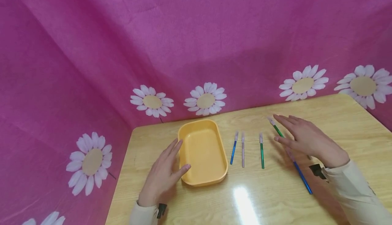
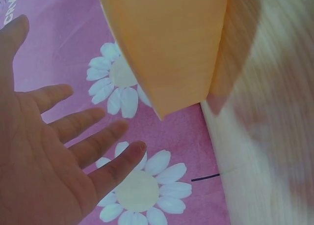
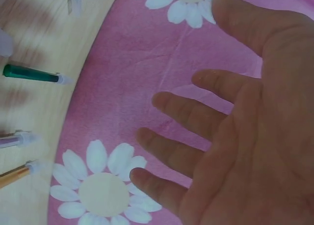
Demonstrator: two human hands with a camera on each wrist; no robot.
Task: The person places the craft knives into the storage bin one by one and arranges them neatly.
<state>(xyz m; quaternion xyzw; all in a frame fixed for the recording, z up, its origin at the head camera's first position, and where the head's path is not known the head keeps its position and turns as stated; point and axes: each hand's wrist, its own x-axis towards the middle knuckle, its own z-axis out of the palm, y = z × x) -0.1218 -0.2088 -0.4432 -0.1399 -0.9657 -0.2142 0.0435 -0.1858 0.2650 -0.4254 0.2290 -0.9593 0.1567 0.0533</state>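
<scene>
Beside the yellow plastic tray (image 1: 203, 160), at its left wall, my left hand (image 1: 162, 172) is held with fingers spread. The left wrist view shows this hand (image 2: 54, 151) palm-side, gripping nothing. My right hand (image 1: 309, 138) hovers with straight fingers over the right part of the table, holding nothing. Beneath it lie a green pen-like stick with a clear cap (image 1: 278, 130) and a blue one (image 1: 302, 177), partly hidden by the hand. Further left lie another blue stick (image 1: 233, 152), a light purple stick (image 1: 243, 153) and a second green stick (image 1: 262, 155), all clear-capped.
The wooden table (image 1: 269, 201) meets a pink cloth (image 1: 239, 48) with white daisies at its back and left. An orange stick (image 3: 14, 176) shows in the right wrist view. A bright reflection (image 1: 245, 204) lies on the front of the table.
</scene>
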